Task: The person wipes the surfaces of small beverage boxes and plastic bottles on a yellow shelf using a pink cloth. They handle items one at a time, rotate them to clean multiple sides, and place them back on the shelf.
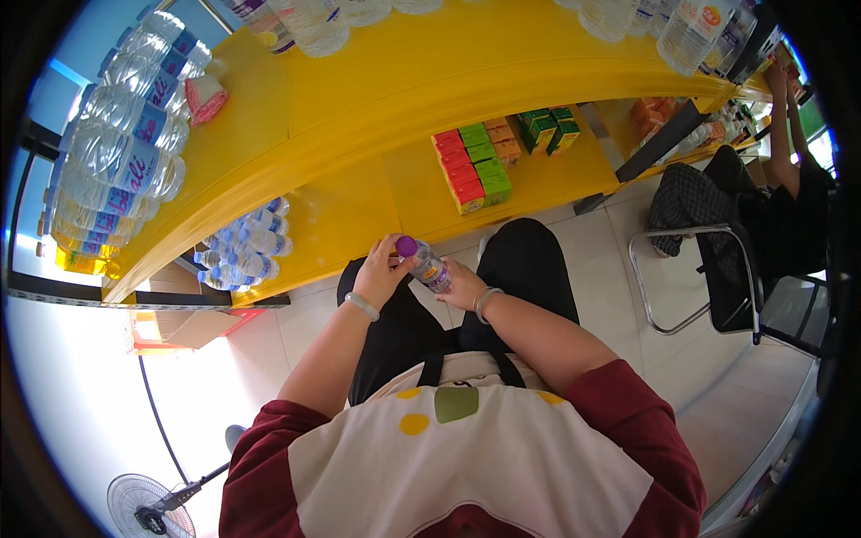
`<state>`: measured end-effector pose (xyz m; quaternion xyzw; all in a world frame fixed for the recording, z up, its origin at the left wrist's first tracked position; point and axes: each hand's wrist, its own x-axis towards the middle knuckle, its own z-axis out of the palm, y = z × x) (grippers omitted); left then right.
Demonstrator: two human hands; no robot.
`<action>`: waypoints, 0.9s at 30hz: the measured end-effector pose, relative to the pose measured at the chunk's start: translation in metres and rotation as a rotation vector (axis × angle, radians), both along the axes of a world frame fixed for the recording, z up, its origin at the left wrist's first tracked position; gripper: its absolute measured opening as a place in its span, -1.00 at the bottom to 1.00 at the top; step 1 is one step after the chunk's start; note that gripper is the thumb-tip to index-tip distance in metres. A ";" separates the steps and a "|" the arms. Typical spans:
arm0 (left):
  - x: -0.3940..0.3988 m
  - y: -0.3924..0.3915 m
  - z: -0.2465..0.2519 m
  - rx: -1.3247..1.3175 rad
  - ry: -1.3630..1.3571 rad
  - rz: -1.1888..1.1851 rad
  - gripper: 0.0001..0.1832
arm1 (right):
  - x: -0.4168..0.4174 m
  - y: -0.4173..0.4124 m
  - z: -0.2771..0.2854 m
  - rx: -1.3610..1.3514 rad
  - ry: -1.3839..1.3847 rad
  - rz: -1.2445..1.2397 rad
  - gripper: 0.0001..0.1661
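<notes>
A clear plastic bottle (429,267) with a purple cap (406,246) is tilted above my lap. My right hand (463,286) grips its lower part from the right. At the cap's left side is my left hand (381,272), its fingers bent and its thumb near the bottle's neck; whether these fingers press on the cap is unclear. Beyond my knees runs the lower yellow shelf (350,222). Red and green cartons (474,168) stand on it, with small water bottles (249,245) towards the left.
Large water bottles (128,128) and a pink-and-white cloth (205,99) rest on the upper yellow shelf (403,74). Several clear bottles (693,33) line its back. A person (773,202) sits on a metal-framed chair (713,276) at right. An electric fan (151,511) stands lower left.
</notes>
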<state>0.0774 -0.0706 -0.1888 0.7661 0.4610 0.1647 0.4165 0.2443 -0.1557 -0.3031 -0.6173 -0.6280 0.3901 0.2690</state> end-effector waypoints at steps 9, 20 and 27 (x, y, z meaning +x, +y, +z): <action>0.026 0.032 -0.001 0.113 0.202 0.009 -0.55 | 0.015 0.038 -0.024 -0.050 0.081 -0.043 -0.12; 0.066 0.070 -0.028 0.294 0.311 -0.159 -0.63 | 0.026 0.090 -0.096 -0.074 0.200 -0.277 -0.24; 0.088 0.093 -0.040 0.292 0.455 -0.141 -0.59 | 0.038 0.105 -0.077 -0.375 0.448 -0.411 -0.31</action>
